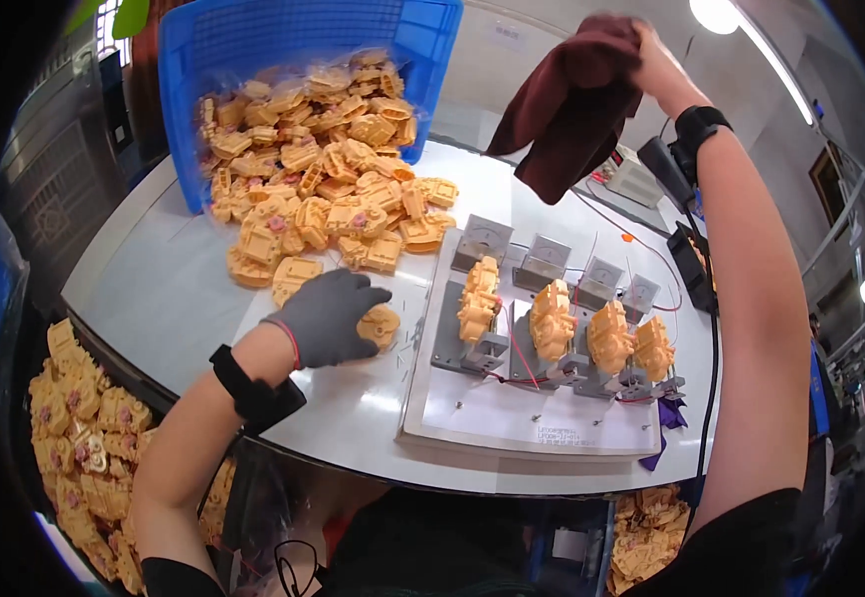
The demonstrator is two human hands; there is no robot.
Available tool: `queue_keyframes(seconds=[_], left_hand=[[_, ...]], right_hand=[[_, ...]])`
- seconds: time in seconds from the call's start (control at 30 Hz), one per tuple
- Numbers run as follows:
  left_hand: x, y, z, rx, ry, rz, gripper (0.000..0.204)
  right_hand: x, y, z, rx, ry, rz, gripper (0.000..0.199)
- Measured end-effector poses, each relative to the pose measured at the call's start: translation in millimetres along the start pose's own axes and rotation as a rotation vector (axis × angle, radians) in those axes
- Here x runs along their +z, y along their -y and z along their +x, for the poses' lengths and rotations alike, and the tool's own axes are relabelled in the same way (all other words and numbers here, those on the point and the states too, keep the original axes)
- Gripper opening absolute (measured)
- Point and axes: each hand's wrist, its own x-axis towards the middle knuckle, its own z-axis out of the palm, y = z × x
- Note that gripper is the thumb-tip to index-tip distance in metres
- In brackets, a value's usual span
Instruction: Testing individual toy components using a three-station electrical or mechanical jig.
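My left hand [331, 316], in a grey glove, is low over the table with its fingers and thumb around a pale-orange plastic housing [381, 326]. Raised at the upper right, my bare right hand [657, 66] grips a dark brown cloth [574, 104], which hangs in folds. Below the cloth stands a white board fixture [492, 416]. Several pale-orange housings, such as the leftmost one [478, 300], sit upright in its metal holders, each with a small dial meter [482, 241] behind it.
A blue bin [179, 119] lies tipped at the back left, and a heap of housings [333, 179] spills onto the white table [144, 254]. More housings [84, 438] fill a container at the lower left; others [649, 537] are at the lower right. A black cable [714, 328] hangs beside my right arm.
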Motion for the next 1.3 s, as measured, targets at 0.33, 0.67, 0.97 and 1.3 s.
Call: queue_keyframes(seconds=[0.33, 0.67, 0.97, 1.3], left_hand=[[26, 4, -1, -0.155, 0.085, 0.043, 0.067], [42, 23, -6, -0.294, -0.183, 0.19, 0.068], [6, -85, -16, -0.115, -0.662, -0.338, 0.032], [106, -144, -64, -0.148, -0.824, -0.449, 0.029]], right_hand=[[-130, 79, -142, 0.706, 0.675, -0.028, 0.048], [-252, 227, -321, 1.181, 0.344, 0.59, 0.024], [-182, 224, -425, 1.076, -0.001, 0.216, 0.019], [-151, 217, -440, 0.948, 0.004, 0.179, 0.012]])
